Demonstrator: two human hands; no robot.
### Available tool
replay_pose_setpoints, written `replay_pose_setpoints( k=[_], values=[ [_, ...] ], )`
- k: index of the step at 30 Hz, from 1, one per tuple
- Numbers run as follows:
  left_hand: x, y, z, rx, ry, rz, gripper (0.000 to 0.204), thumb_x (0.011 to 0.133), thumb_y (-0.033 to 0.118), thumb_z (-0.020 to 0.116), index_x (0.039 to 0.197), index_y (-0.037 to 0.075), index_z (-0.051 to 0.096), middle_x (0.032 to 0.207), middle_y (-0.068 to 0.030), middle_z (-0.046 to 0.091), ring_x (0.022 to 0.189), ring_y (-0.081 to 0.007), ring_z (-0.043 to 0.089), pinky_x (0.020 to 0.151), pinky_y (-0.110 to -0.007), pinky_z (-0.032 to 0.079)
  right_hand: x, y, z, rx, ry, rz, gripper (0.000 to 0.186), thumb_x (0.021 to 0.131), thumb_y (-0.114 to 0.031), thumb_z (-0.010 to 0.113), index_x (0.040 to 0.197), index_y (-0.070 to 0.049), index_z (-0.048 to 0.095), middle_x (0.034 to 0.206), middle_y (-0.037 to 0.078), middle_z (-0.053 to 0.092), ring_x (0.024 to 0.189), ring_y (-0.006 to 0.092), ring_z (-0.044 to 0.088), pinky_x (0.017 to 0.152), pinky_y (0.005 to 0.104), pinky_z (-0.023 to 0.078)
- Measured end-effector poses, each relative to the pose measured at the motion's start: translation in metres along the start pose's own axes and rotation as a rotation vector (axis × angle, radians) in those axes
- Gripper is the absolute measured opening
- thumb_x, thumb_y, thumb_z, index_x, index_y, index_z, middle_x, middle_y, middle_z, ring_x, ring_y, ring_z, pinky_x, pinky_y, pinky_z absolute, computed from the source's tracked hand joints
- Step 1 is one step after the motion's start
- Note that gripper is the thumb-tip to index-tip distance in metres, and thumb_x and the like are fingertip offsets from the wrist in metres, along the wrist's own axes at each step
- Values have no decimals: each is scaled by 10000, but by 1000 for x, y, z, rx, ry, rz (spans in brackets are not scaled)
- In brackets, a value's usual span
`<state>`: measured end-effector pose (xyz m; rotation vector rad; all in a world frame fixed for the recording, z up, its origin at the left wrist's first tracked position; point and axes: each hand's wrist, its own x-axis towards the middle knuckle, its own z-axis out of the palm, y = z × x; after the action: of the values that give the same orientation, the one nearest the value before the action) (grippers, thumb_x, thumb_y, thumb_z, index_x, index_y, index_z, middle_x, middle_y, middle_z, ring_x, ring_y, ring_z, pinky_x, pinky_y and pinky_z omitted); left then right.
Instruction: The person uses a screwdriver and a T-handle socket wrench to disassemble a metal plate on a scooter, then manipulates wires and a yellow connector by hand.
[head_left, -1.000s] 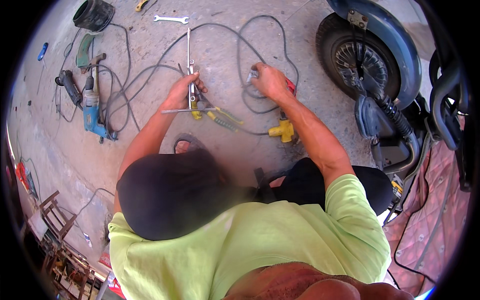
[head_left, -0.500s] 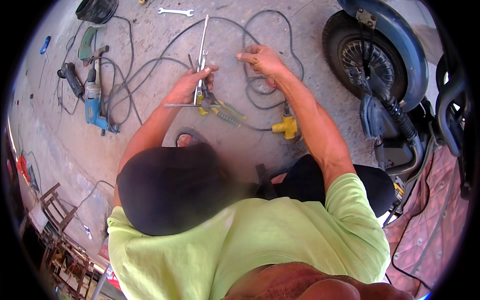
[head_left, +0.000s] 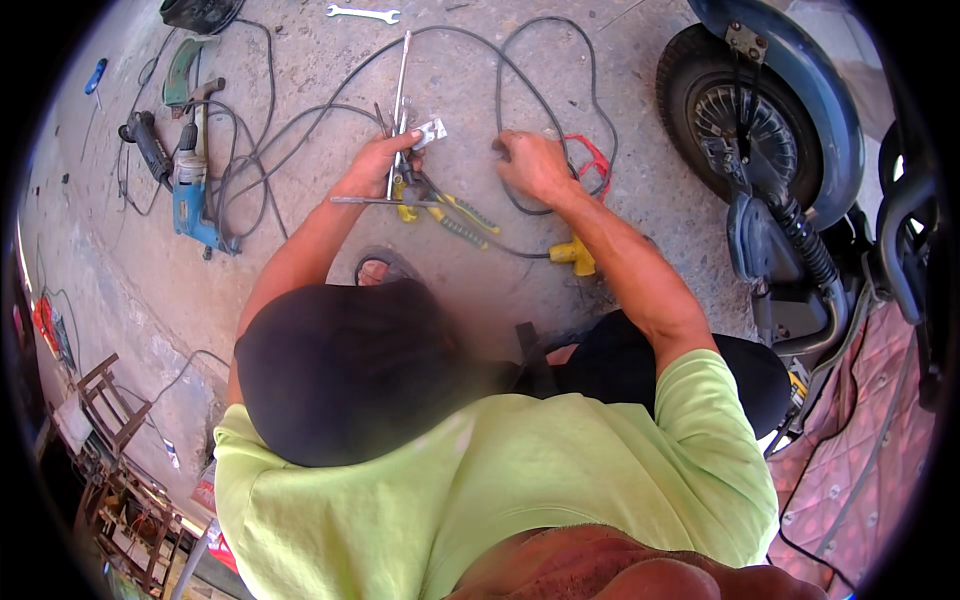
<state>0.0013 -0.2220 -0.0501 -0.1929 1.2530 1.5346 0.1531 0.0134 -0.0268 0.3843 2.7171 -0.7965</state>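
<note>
My left hand (head_left: 378, 165) is closed around a bundle of tools. A long T-handle wrench (head_left: 402, 75) points away from me, its crossbar near my wrist. Pliers with yellow-and-dark handles (head_left: 462, 222) show below the bundle; whether the hand grips them I cannot tell. By the thumb a small silvery packet (head_left: 431, 132) sticks out to the right. My right hand (head_left: 535, 165) is closed, fingers curled under just above the floor; anything in them is hidden. Beside its wrist is a red loop-shaped object (head_left: 592, 160), partly covered by the forearm.
A yellow cable connector (head_left: 574, 256) lies under my right forearm, and black cable (head_left: 350, 75) loops over the floor. To the left lie a blue power drill (head_left: 190, 205), a hammer (head_left: 203, 100) and an angle grinder (head_left: 148, 150). An open-end wrench (head_left: 362, 14) lies ahead; a motorbike wheel (head_left: 740, 115) stands right.
My right hand has moved down toward me, its fingers curling under. The silvery packet now shows at my left thumb. More of the red object is visible.
</note>
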Motion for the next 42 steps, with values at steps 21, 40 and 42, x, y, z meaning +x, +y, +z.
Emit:
replay_pose_setpoints(
  k=[21, 40, 42],
  values=[
    [-3, 0, -10, 55, -82, 0, 227, 909, 225, 687, 1044, 68, 595, 830, -65, 645, 618, -141, 611, 535, -268, 477, 40, 117, -96, 1411, 246, 254, 221, 906, -202, 663, 1056, -39, 664, 874, 55, 671, 741, 186, 622, 619, 290, 486],
    [-10, 3, -13, 8, -120, 15, 237, 902, 215, 682, 1078, 83, 595, 819, -57, 614, 599, -148, 571, 517, -267, 446, 41, 66, -46, 1502, 71, 419, 223, 923, -233, 614, 1013, -35, 664, 938, 97, 680, 766, 199, 641, 660, 315, 507],
    [-25, 9, -2, -50, -178, 40, 252, 895, 223, 688, 1088, 101, 581, 816, -62, 596, 593, -154, 554, 512, -280, 425, 31, 30, -47, 1645, -77, 319, 177, 941, -215, 596, 1004, -52, 625, 928, 74, 649, 731, 170, 615, 605, 286, 462]
  ],
)
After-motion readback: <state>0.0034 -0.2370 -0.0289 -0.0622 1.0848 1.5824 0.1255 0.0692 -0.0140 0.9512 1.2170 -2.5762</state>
